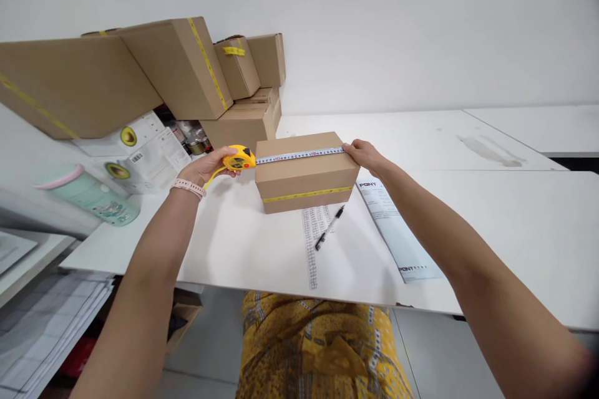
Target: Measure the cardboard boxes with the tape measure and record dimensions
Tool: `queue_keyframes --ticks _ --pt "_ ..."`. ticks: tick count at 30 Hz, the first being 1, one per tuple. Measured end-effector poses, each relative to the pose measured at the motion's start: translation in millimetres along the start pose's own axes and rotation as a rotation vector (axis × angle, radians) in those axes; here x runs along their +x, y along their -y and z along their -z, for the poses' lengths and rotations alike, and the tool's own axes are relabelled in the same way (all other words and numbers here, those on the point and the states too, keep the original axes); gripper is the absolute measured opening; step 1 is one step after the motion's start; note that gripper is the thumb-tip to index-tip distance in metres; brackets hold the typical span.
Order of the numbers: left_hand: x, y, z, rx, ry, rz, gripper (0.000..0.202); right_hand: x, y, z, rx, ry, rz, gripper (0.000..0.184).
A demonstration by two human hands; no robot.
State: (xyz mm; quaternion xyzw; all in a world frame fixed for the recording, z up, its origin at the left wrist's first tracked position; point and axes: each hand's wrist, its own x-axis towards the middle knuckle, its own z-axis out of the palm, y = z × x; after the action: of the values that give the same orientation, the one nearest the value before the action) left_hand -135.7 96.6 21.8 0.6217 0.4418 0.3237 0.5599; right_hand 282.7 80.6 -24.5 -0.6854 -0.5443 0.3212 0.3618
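Note:
A small cardboard box (304, 177) with a yellow tape band stands on the white table (491, 212). My left hand (208, 165) is closed around a yellow tape measure case (239, 158) at the box's left top edge. The white measuring blade (299, 154) runs across the box top. My right hand (365, 153) pinches the blade's end against the box's right top edge.
A black pen (329, 228) lies on a printed sheet (313, 243) in front of the box, beside a folded paper (397, 230). Several cardboard boxes (187, 68) are stacked at the back left. A mint-green bottle (88, 193) lies at the left.

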Motion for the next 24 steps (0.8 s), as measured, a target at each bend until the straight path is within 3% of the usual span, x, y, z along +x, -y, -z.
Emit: queue_keyframes --ticks 3,6,8,11,13,15,18,21,24 --pt "-20 -17 -10.8 0.107 0.010 0.012 0.066 5 10 2 -0.061 -0.068 0.016 0.024" --pt "-55 -22 -43.0 0.145 0.160 0.062 0.074 6 26 7 0.054 -0.082 0.111 0.023" --pt "-82 -12 -81.4 0.053 0.307 0.136 0.071 6 38 7 0.151 -0.039 0.215 0.023" --pt "-116 17 -153.6 -0.260 0.344 0.212 0.067 9 53 -3 0.148 0.105 0.296 0.026" --pt "-125 35 -197.7 -0.532 0.292 0.185 0.062 13 60 -15 0.097 0.224 0.282 0.027" --pt "-123 43 -229.5 -0.723 0.175 0.145 0.053 18 63 -29 0.029 0.273 0.262 0.027" --pt "-106 36 -250.2 -0.850 0.038 0.099 0.046 32 64 -48 -0.132 0.128 0.327 0.023" --pt "-85 25 -250.4 -0.846 0.013 0.093 0.049 47 62 -61 -0.318 -0.028 0.388 0.028" --pt "-69 20 -248.5 -0.817 0.018 0.092 0.048 58 59 -68 -0.402 -0.050 0.384 0.036"
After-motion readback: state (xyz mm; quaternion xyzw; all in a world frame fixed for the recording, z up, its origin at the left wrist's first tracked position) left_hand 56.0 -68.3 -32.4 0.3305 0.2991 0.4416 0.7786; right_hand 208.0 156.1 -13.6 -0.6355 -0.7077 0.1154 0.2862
